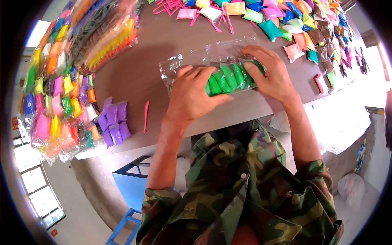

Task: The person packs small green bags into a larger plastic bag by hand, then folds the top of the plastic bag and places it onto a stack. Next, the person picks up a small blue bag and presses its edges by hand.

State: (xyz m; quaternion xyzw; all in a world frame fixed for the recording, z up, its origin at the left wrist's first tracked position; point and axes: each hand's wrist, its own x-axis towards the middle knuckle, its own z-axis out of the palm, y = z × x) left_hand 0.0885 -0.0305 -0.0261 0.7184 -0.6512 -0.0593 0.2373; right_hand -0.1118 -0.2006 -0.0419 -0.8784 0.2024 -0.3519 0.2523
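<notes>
A clear plastic bag lies along the table's front edge with a row of small bright green packets inside it. My left hand holds the bag's left end, fingers curled over the film and thumb stretched along the front. At the other end, my right hand grips the bag, its thumb pressed on the green packets and its fingers behind them. The bag's far side stands up loose and crinkled. Parts of the end packets are hidden under my hands.
Purple packets and a pink plastic stick lie to the left. Bagged rows of coloured packets cover the far left. Loose coloured packets and pink sticks are spread at the back. A blue chair stands below.
</notes>
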